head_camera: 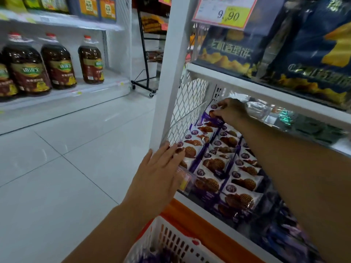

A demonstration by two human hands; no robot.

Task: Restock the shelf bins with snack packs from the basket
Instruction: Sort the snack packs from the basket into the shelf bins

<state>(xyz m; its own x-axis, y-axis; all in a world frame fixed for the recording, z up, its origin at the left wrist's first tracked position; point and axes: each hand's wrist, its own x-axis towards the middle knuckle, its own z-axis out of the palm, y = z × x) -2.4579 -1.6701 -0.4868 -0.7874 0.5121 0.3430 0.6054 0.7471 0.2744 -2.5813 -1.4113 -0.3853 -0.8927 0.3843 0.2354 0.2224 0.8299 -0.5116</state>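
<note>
Snack packs (214,164), purple-and-white wrappers with a waffle biscuit printed on each, stand in overlapping rows in the shelf bin (187,111), filling it from the mesh side wall to the clear front lip. Your right hand (230,111) reaches to the back row and pinches the rear pack (210,112) by its top edge between thumb and fingers. Your left hand (159,171) lies flat with straight fingers against the front row at the bin's near corner, holding nothing. These packs look light, with slick, crinkly film and a brittle biscuit inside, so take them by the sealed edge or lightly across the flat faces, not squeezing the middle. More purple wrappers show in the white basket (171,242) below.
</note>
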